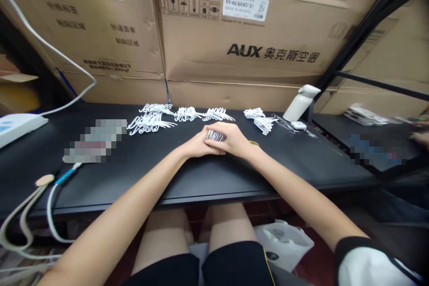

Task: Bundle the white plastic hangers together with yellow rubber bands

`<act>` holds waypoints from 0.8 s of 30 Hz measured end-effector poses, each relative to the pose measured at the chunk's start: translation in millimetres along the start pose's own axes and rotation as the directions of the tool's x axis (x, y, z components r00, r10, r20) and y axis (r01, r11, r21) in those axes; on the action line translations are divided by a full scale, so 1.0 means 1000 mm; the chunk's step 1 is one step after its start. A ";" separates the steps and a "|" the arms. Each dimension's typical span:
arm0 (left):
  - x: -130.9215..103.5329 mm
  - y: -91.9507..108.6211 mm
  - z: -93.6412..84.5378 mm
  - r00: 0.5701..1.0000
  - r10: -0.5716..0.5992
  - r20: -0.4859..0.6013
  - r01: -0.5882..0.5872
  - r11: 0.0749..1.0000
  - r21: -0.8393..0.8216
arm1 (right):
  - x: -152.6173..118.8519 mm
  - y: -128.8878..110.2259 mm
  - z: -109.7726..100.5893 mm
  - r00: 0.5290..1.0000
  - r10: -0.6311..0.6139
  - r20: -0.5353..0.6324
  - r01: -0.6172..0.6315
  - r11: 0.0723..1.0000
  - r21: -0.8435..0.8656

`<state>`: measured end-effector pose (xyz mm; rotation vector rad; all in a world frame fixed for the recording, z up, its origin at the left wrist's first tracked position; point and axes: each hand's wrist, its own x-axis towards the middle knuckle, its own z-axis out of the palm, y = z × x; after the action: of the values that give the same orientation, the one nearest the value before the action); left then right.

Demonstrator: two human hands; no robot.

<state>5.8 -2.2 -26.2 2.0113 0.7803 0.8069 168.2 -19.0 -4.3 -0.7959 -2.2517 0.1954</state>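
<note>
My left hand (197,145) and my right hand (235,139) meet over the middle of the black table (208,178). Between them is a tight bundle of metal hooks (216,135), with both sets of fingers wrapped round it. Its curved ends show as pale stripes; the rest is covered by my fingers. Behind my hands lie several groups of white wire hooks: a larger heap (150,120) to the left, two clusters near the middle (187,114), and another cluster (263,121) to the right. Thin yellow loops (254,143), perhaps rubber bands, show beside my right wrist.
A white bottle (300,103), glasses (284,124) and a small white case (298,125) stand at the right rear. A blurred-out device (97,140) with a cable lies left. Cardboard boxes (201,62) wall the back. Another person's hand (420,137) shows far right.
</note>
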 end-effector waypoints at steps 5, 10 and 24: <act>0.000 0.003 -0.006 0.999 -0.011 0.045 0.014 0.998 -0.063 | 0.004 -0.003 -0.006 0.995 0.006 0.101 0.001 0.998 -0.069; 0.001 0.000 -0.012 0.991 -0.072 0.110 0.084 0.990 -0.112 | 0.009 0.001 -0.011 0.985 0.007 0.172 0.003 0.998 -0.057; 0.001 -0.001 -0.010 0.990 -0.088 0.113 0.102 0.987 -0.125 | 0.007 0.004 -0.009 0.978 0.072 0.198 -0.052 0.993 -0.102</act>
<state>-0.7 3.5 -22.0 1.8705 0.7374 0.6723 172.4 -12.2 5.3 -0.9352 -2.4436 0.2058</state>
